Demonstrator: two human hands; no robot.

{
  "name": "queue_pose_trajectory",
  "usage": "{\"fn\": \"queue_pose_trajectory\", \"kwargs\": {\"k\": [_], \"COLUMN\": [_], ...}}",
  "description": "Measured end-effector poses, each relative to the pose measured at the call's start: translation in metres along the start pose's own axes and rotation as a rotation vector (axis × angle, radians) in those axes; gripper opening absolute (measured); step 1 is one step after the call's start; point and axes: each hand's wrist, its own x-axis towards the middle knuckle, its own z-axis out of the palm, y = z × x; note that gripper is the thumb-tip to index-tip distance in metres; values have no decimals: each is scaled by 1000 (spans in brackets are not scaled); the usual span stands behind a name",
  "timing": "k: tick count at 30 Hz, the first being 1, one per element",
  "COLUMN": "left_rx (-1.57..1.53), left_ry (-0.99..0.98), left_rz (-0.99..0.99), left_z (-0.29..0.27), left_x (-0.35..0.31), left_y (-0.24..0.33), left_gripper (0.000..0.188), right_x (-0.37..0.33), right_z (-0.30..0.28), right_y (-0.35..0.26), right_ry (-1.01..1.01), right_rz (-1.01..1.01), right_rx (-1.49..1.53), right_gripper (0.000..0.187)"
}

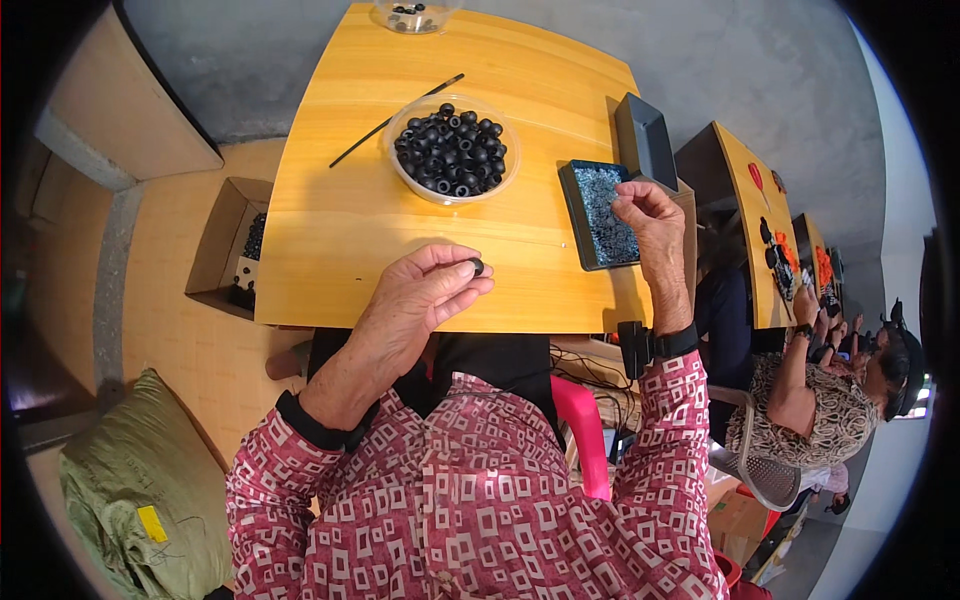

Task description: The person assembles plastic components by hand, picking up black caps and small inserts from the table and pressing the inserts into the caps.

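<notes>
Between the thumb and fingers of my left hand (400,302) is a small round black piece (477,267), held just above the near part of the table. It resembles the hollow black balls (450,150) heaped in a clear plastic bowl (513,150) farther back. My right hand (655,228) is over the right edge of a dark tray (573,212) filled with tiny shiny pieces (606,222). Its thumb and forefinger are pinched together; whatever they hold is too small to make out. A thin black rod (385,125) lies left of the bowl.
Behind the tray stands an empty dark box (645,140). A second clear bowl (418,18) sits at the table's far edge. On the floor at left are a cardboard box (215,262) with black pieces and a green sack (140,490). Co-workers (800,400) sit at tables on the right.
</notes>
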Motion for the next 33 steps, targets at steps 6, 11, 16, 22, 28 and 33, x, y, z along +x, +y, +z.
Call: {"fn": "queue_pose_trajectory", "kwargs": {"k": [6,11,16,22,28,33], "left_rx": [3,-21,-26,-27,-15,-18], "left_ry": [-34,-14,-27,-26,-40,-55], "left_rz": [-1,-24,-44,-58,-65,-64], "left_z": [16,37,58,73,72,74], "left_x": [9,13,17,18,24,28], "left_y": [-11,-22,-31,-37,-38,-39], "left_gripper": [17,17,17,18,19,19], "right_x": [4,6,24,28,25,27], "right_z": [-21,-43,-40,-61,-53,-47], "right_y": [5,-7,-5,-7,-3,-6], "right_ry": [3,-53,-125,-228,-170,-198], "right_rz": [-28,-266,-488,-198,-345,-345], "right_rx": [-230,-947,-1021,-932,-825,-1028], "right_gripper": [7,20,22,19,13,15]}}
